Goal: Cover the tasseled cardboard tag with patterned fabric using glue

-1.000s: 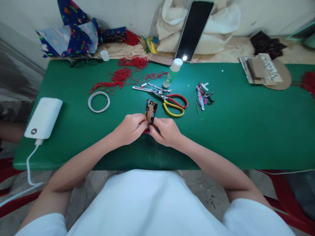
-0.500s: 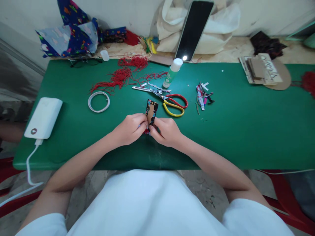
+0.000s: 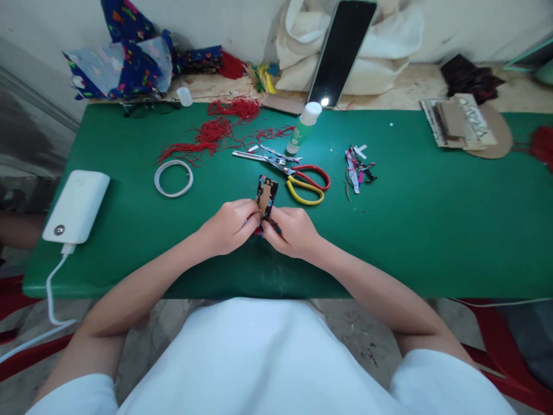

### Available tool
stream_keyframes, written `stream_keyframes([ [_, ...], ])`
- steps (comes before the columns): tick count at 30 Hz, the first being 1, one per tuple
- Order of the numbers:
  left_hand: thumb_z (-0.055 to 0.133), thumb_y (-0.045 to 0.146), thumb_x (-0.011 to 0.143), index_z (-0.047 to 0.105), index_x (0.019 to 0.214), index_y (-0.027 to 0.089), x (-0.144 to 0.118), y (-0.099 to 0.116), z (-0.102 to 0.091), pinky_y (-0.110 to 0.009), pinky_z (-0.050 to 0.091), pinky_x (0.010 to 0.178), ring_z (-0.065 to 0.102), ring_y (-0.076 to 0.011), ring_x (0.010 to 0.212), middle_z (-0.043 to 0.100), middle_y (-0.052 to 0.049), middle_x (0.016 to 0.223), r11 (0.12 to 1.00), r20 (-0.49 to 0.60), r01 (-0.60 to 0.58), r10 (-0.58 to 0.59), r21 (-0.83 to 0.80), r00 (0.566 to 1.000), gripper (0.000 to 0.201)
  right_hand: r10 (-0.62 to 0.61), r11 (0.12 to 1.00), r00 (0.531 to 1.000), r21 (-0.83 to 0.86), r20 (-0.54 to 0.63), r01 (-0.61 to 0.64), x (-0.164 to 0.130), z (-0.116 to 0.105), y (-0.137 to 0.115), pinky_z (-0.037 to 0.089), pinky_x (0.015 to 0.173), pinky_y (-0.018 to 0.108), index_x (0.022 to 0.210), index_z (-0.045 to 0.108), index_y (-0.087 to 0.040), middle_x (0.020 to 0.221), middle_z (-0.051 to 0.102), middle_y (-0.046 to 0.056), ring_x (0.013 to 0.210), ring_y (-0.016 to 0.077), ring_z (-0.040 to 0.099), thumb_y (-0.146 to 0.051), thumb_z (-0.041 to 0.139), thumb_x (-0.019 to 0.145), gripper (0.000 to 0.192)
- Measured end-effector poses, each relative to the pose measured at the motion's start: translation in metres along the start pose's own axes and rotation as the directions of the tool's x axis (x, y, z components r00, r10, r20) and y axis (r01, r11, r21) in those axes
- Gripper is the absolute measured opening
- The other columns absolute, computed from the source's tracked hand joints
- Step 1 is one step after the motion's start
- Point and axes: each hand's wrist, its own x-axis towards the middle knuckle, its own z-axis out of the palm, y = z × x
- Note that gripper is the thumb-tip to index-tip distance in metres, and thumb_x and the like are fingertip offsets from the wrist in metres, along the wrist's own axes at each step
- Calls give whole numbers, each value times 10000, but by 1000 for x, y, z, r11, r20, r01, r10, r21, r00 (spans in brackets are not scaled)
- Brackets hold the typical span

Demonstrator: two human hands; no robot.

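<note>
Both hands pinch the lower end of a small cardboard piece (image 3: pixel 265 195) edged with dark patterned fabric, held upright over the green table (image 3: pixel 432 230). My left hand (image 3: pixel 228 226) grips it from the left, my right hand (image 3: pixel 290 230) from the right. A bit of red shows between the fingertips under the piece. Just beyond the piece lie scissors (image 3: pixel 298 177) with red and yellow handles.
A roll of tape (image 3: pixel 173 178), red threads (image 3: pixel 216 132), a glue bottle (image 3: pixel 303 127) and fabric scraps (image 3: pixel 358 167) lie farther back. A white power bank (image 3: pixel 76 206) with a cable sits at the left edge. A tablet (image 3: pixel 340 52) leans on a cloth bag; cardboard pieces (image 3: pixel 460 122) lie at the right.
</note>
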Motion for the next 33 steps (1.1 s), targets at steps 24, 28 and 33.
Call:
stream_keyframes([
  [24,417,178,915,491,724,179,0,-2,3,-264,427,646,553,-145,661,579,-21,701,998,21,64,-64,16,998,205,17,1000,1000,2,21,-17,0,3,2,256,506,252,730,511,-183,564,542,8,495,116,423,-266,394,883,210],
  [28,388,191,930,490,719,181,1,-2,2,-264,432,655,566,-148,674,587,-25,705,999,20,50,-50,1,999,234,14,1000,1000,3,22,-14,0,2,1,256,507,251,728,511,-182,562,537,7,497,115,424,-264,396,882,209],
  [33,378,168,913,489,728,182,0,-1,2,-265,442,671,575,-149,690,600,-27,716,999,21,30,-30,-17,999,216,14,1000,1000,3,27,-14,0,1,-1,254,507,248,721,512,-184,563,540,7,500,114,422,-276,391,881,220],
])
